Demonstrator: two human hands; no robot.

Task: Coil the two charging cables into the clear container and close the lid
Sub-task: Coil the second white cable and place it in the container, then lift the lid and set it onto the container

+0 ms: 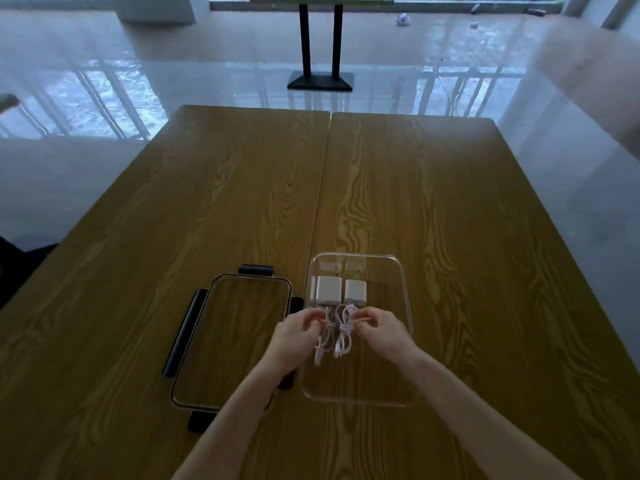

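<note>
On the wooden table point(433, 209) a clear container point(406, 306) stands open at about 6 o'clock in the view, just right of the seam where the two tabletops meet. Inside it, toward its 12 o'clock end, two white charger blocks point(341, 289) sit side by side. Below them lie two white charging cables point(337, 336), each bundled into a loose coil, one beside the other over the container's middle. The left hand point(298, 336) comes in from 7 o'clock, its fingers pinched on the left bundle; the right hand point(381, 329) comes in from 5 o'clock, its fingers pinched on the right bundle. The clear lid point(242, 341), framed with black latches, lies flat on the table just beside the container at its 9 o'clock side, partly crossed by the left forearm. Far off at 12 o'clock a black table base point(320, 80) stands on the glossy floor.
</note>
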